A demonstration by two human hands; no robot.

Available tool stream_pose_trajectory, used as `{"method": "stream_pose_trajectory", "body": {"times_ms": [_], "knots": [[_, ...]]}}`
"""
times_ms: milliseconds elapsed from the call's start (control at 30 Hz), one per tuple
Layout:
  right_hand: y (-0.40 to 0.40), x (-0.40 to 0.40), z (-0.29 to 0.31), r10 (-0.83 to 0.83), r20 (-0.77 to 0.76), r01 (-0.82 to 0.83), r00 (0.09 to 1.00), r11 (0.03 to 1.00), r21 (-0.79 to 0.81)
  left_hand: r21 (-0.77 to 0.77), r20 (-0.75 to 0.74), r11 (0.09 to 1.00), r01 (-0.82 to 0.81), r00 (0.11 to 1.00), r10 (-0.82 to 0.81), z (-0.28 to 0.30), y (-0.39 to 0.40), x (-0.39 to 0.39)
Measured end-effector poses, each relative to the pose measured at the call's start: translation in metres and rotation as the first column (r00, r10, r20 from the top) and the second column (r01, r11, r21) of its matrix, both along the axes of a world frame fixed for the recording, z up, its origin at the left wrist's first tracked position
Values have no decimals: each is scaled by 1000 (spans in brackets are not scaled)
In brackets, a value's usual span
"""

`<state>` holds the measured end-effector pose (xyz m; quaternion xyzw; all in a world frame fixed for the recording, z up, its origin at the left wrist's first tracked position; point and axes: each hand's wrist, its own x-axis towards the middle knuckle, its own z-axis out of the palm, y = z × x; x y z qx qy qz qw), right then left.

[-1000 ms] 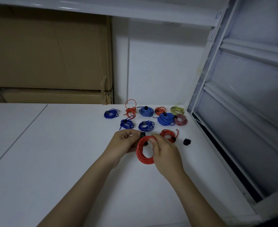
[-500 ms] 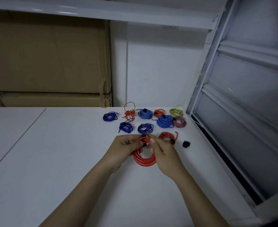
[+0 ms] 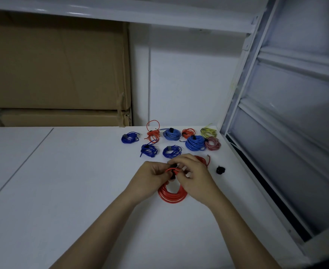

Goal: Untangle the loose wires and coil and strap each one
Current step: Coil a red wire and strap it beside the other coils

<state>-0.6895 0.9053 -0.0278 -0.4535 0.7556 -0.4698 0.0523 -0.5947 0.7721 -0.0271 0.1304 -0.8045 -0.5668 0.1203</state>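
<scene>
Red coil (image 3: 172, 195) now lower, right hand (image 3: 195, 178) across another red coil (image 3: 203, 159) behind.

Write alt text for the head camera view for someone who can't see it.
Two bare hands, left hand and right hand, hold a red wire coil over a white table, working a black strap at its top. Behind them lie strapped coils in blue, orange, yellow-green and pink, with a spare black strap to the right.
</scene>
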Motion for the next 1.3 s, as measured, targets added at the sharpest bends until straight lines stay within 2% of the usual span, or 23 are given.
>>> {"method": "stream_pose_trajectory", "body": {"times_ms": [100, 267, 400, 500, 633, 700, 800, 833, 867, 933, 967, 1133, 1300], "knots": [[-1, -7, 6, 10, 73, -16, 997, 996, 85, -36, 27, 999, -5, 1000, 6, 0, -1, -1], [2, -23, 17, 29, 291, -99, 956, 968, 229, -31, 33, 999, 8, 999, -7, -2, -3, 1], [2, -32, 24, 59, 445, -179, 894, 956, 232, -72, 22, 996, 50, 999, -48, -2, -4, 3], [0, -34, 27, 98, 463, -227, 881, 946, 232, -65, 19, 996, 59, 998, -58, -3, -4, 4], [-8, -35, 26, 87, 399, -220, 913, 928, 300, -23, 19, 998, 58, 998, -58, -4, -6, 3], [-12, -35, 22, 69, 482, -214, 874, 943, 254, -23, 34, 998, 55, 998, -54, -2, -7, 2], [-17, -31, 17, 109, 681, -211, 724, 975, 68, -49, 74, 997, 53, 996, -49, 4, -10, 1], [-17, -30, 15, 115, 670, -199, 733, 979, 50, -69, 90, 996, 52, 995, -46, 6, -11, 0], [-19, -29, 14, 103, 595, -189, 797, 979, 83, -92, 101, 994, 50, 994, -41, 8, -13, 0], [-24, -24, 15, 79, 369, -160, 926, 968, 195, -138, 106, 989, 45, 994, -31, 10, -15, -2], [-25, -21, 16, 82, 280, -151, 957, 960, 236, -150, 107, 988, 39, 994, -23, 10, -15, -2], [-23, -11, 17, 155, 110, -179, 982, 946, 271, -55, 95, 998, -8, 995, 13, 4, -18, -4], [-21, -14, 19, 94, -2, -92, 996, 973, 211, -25, 54, 1000, 11, 998, -9, 11, -23, -7]]}}
